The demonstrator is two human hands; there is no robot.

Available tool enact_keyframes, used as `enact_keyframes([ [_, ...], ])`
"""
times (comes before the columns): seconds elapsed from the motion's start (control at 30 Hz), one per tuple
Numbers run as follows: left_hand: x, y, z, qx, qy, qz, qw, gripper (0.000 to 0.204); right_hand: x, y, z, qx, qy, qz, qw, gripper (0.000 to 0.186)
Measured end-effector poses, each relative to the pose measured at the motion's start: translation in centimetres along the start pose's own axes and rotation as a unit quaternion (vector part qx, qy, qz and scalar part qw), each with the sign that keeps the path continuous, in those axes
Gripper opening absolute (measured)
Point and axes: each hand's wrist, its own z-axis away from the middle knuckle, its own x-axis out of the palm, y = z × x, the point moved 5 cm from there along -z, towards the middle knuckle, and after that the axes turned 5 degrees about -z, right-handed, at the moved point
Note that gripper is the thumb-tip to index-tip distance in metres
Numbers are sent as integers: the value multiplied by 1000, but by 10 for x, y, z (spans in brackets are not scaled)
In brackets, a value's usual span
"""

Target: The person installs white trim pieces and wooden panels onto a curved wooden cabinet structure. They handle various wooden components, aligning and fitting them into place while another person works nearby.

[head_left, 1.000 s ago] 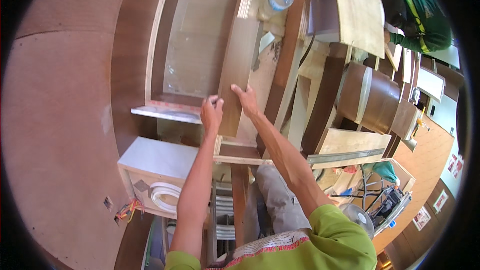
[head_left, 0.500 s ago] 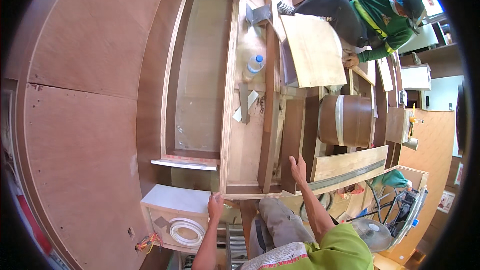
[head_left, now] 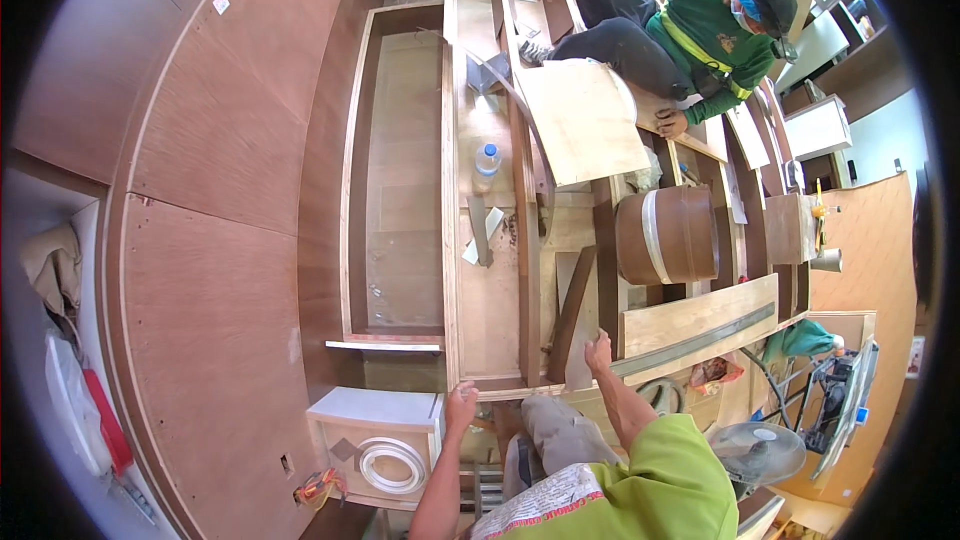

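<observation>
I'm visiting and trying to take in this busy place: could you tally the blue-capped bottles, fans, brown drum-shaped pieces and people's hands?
Blue-capped bottle: 1
Fan: 1
Brown drum-shaped piece: 1
Hands: 4 (wearer's left hand and right hand; co-worker's two hands)
Total: 7

Single head-worn fisheye, looking steeply down over the wearer's lime-green cloth shirt (head_left: 650,480) and out along the long, open, brown-and-pale wooden framework (head_left: 528,280). Framework's near end close, far end well off; straight edges bow toward the rim.
</observation>
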Motion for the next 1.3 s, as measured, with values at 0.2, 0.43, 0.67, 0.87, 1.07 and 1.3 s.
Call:
enact_keyframes([
  [0.2, 28, -43, 44, -22, 5, -45, 999, 32, 21, 30, 38, -52, -71, -4, 996, 49],
  [0.43, 34, -64, 113, -91, -9, 23, 996, 31, 20, 0, 96, -98, -194, -60, 974, 46],
  [0.67, 70, -90, 160, -75, 37, 230, 969, 27, -9, 31, 94, -157, -209, -70, 963, 48],
  [0.87, 121, -93, 214, -101, 15, 241, 965, 34, -72, 100, 77, -171, -151, -80, 970, 49],
  [1.07, 139, -140, 262, -130, 8, 270, 954, 28, -100, 145, 104, -133, -197, -61, 970, 47],
  [1.3, 157, -132, 271, -114, -10, 259, 959, 28, -109, 212, 123, -147, -204, -57, 966, 48],
])
